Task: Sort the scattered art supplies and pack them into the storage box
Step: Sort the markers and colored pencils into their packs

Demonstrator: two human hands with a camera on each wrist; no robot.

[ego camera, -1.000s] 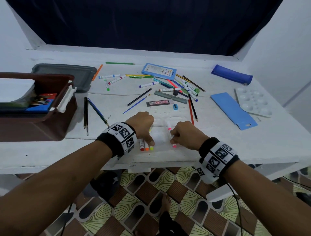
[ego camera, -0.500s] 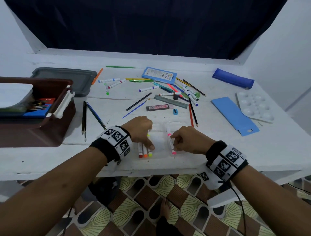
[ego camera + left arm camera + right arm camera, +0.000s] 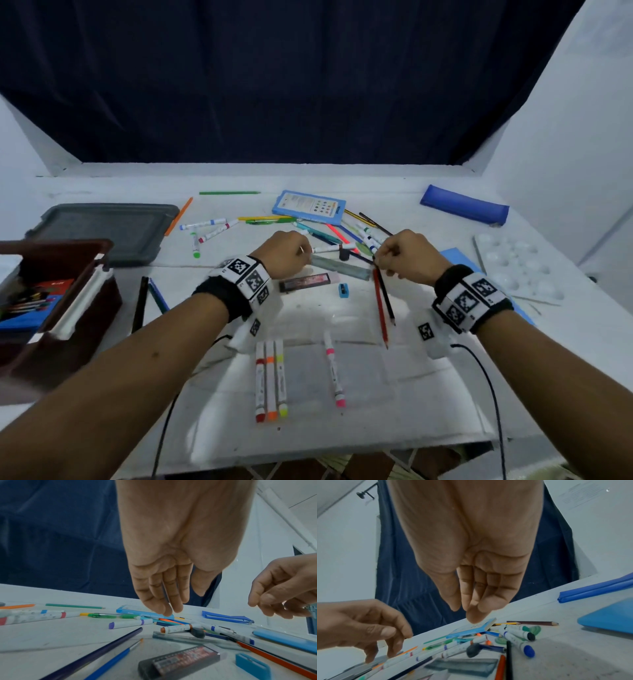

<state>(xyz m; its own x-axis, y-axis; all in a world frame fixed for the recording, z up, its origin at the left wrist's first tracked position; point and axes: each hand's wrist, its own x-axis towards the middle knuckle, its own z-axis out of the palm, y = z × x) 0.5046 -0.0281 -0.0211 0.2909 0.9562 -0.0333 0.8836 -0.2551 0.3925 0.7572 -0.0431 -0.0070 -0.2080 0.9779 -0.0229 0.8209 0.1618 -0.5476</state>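
Observation:
Both hands hover over the heap of markers and pencils point(image 3: 346, 236) in the middle of the white table. My left hand point(image 3: 303, 251) hangs with relaxed fingers above a white marker point(image 3: 330, 247) and holds nothing; its fingers point(image 3: 171, 609) show empty. My right hand point(image 3: 380, 255) is over the top ends of a red pencil point(image 3: 381, 308) and a black pencil point(image 3: 387, 298), its fingers point(image 3: 471, 614) straight and empty. Red, orange and yellow markers point(image 3: 270, 380) and a pink marker point(image 3: 334, 371) lie on a clear tray point(image 3: 376, 370) near me. The brown storage box point(image 3: 82, 308) stands at the left.
A grey lid point(image 3: 102, 233) lies behind the box. A ruler point(image 3: 342, 269), a dark lead case point(image 3: 308, 282) and a blue sharpener point(image 3: 343, 290) lie between my hands. A blue paint box point(image 3: 308, 207), blue pouch point(image 3: 464, 209) and white palette point(image 3: 513, 270) sit further back and right.
Both hands let go of the markers on the clear tray and moved forward to the heap. The four markers stay on the tray.

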